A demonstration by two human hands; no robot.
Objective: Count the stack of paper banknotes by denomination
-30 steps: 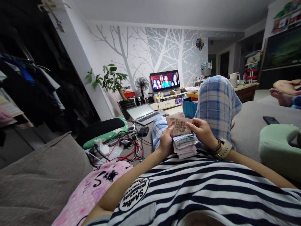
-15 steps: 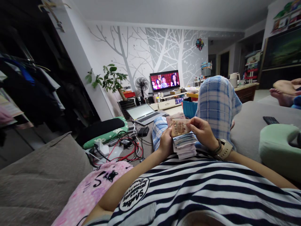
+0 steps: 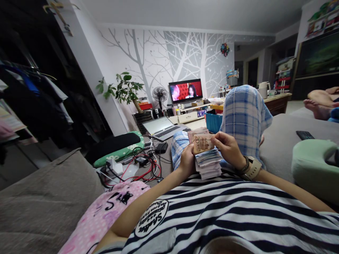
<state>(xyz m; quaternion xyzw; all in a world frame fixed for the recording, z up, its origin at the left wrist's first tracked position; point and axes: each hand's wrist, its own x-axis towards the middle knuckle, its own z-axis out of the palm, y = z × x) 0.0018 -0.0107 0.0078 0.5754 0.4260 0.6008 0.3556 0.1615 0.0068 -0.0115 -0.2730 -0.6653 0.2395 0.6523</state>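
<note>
A thick folded wad of banknotes [image 3: 208,164] is in my left hand [image 3: 187,157], whose fingers close round its left side. On the upper side a brownish banknote [image 3: 202,144] marked 20 faces me, with pinkish notes [image 3: 197,131] standing up behind it. My right hand [image 3: 226,146] pinches the right edge of the brown note between thumb and fingers. Bluish and pale note edges fan out below, close to my striped shirt [image 3: 225,208]. Part of my left fingers is hidden behind the notes.
Tangled cables [image 3: 149,167], a power bank-like black box [image 3: 161,147] and an open laptop [image 3: 165,127] lie to the left. My raised knee in plaid trousers [image 3: 242,116] stands ahead. A remote [image 3: 304,135], a green cushion [image 3: 311,162] and another person's feet [image 3: 320,104] are right.
My hands and the notes stay almost in place; the brown note tilts very slightly. The picture on the television has changed.
</note>
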